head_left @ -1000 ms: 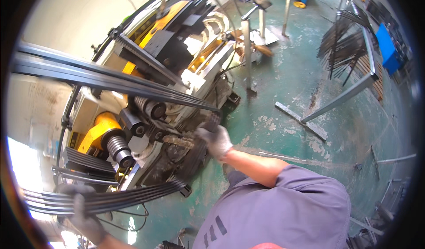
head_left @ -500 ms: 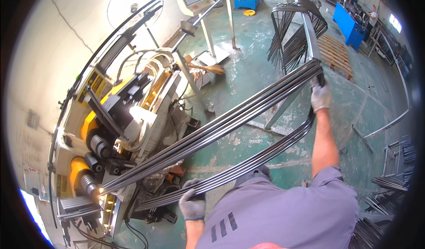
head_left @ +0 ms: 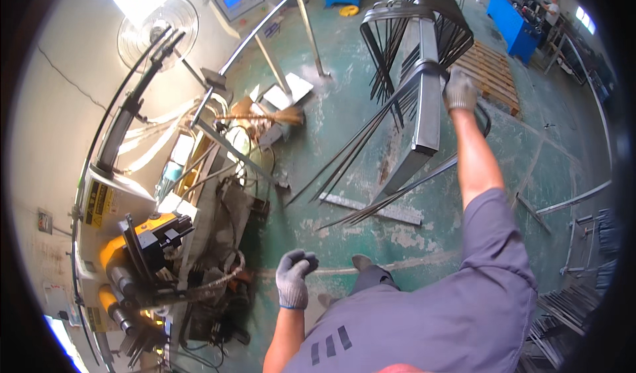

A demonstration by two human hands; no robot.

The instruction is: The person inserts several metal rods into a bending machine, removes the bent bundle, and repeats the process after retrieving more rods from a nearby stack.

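My right hand (head_left: 460,92), in a pale glove with a grey palm, is closed on a bundle of bent dark metal rods (head_left: 424,71) at the end of a grey metal beam (head_left: 428,118). One set of rod legs slants down to the left of the beam. Another set of rod ends (head_left: 377,207) passes beneath the beam's near end, and the bend shows partly behind my right wrist. My left hand (head_left: 293,280), gloved alike, is held low in front of me, its fingers loosely curled around nothing. It is apart from the rods.
More bent rods (head_left: 457,15) hang farther along the beam. To the left stands a machine with yellow-and-black rollers (head_left: 116,267). A broom (head_left: 285,116) lies beyond it. A wooden pallet (head_left: 487,75) is behind the beam, and piled rods (head_left: 563,307) lie at lower right. A person (head_left: 551,8) stands far off by blue machinery.
The rod bundle has moved away from the machine to the beam, its bend now over the beam's end. My left hand has let go of the rods. The view has shifted right.
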